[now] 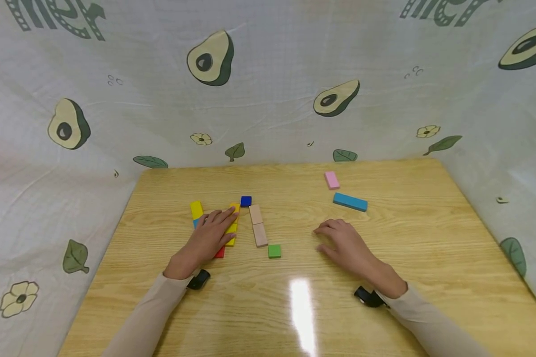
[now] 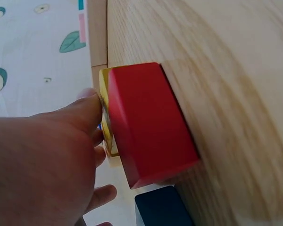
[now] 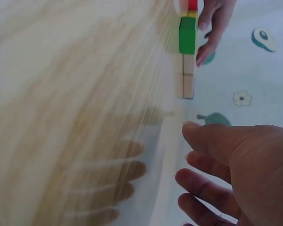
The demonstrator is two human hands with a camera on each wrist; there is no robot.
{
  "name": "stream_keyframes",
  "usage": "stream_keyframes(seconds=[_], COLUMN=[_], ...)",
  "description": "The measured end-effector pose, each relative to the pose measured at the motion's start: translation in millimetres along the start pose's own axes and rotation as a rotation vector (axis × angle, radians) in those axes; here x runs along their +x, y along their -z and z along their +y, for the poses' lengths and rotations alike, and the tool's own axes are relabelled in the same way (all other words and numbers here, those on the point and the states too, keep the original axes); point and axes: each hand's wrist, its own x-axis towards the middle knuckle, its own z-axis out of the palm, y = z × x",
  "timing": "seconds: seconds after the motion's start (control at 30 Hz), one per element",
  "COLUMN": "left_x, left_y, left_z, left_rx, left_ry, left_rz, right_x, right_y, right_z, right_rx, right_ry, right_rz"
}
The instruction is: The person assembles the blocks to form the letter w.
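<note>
My left hand lies over a group of coloured blocks, fingers spread and touching their tops. Around it show a yellow block, part of a blue block, an orange block, yellow pieces and a red block. The hand covers the middle of the group. In the left wrist view, the thumb is at the yellow edge beside the red block. My right hand hovers over the table with loosely bent fingers, holding nothing.
Right of the left hand are a dark blue cube, two plain wooden blocks in a line, and a green block. Farther right lie a pink block and a long blue block. A printed cloth borders the table.
</note>
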Motion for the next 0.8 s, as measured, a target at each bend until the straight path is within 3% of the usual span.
stream_keyframes(seconds=[0.33,0.8], left_x=[9.1,25.9], left_y=[0.4,-5.1], left_z=[10.1,46.4], left_rx=[0.019,0.007], left_ry=[-0.030,-0.036], left_rz=[0.042,-0.040], right_x=[-1.7,4.2], right_y=[18,38], right_z=[32,64], right_rx=[-0.026,-0.060], right_ry=[-0.054,-0.123], right_rz=[0.082,0.209])
